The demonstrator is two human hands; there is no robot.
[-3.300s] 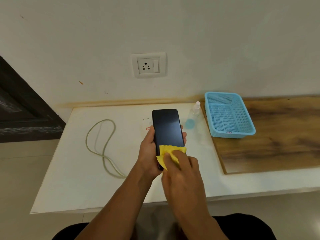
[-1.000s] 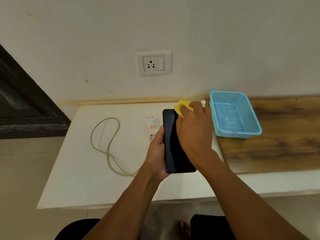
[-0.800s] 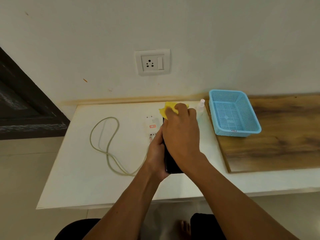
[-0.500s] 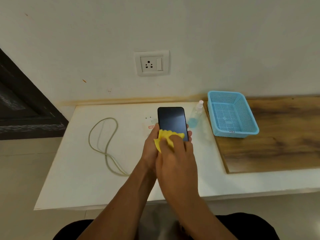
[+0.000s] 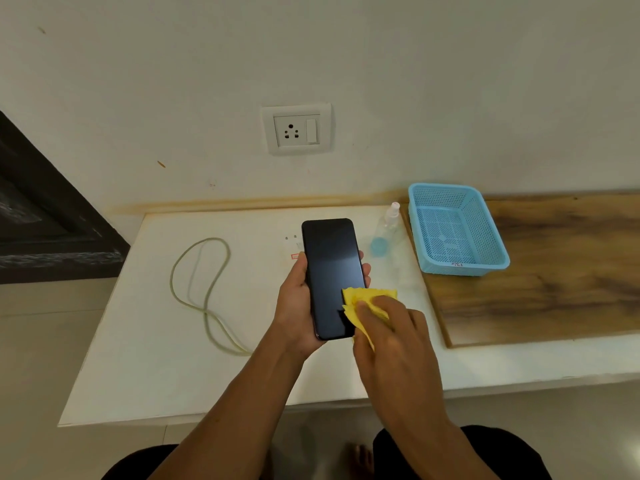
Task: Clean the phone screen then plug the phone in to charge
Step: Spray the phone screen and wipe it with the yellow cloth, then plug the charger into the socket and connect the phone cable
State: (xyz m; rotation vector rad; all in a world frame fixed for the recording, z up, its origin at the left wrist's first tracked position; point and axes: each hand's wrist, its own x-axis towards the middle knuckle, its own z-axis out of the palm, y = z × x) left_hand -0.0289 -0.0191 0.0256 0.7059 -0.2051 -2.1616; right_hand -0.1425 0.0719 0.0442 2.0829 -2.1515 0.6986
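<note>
The phone (image 5: 332,277) is gripped by the left hand (image 5: 294,306); at its lower right edge, the yellow cloth (image 5: 367,306), pinched by the right hand (image 5: 394,344), should be swept lightly across the whole glass

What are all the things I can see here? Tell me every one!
phone: 1, black, held above the white table
cloth: 1, yellow, on the screen's lower right edge
charger plug: 1, white, on the table, partly behind the phone
cable: 1, pale, looped on the table's left part
spray bottle: 1, clear with blue liquid, left of the basket
basket: 1, blue, on the wooden board
wall socket: 1, white, on the wall
white table: 1
wooden board: 1, brown, at right
left hand: grips the phone
right hand: presses the cloth
</note>
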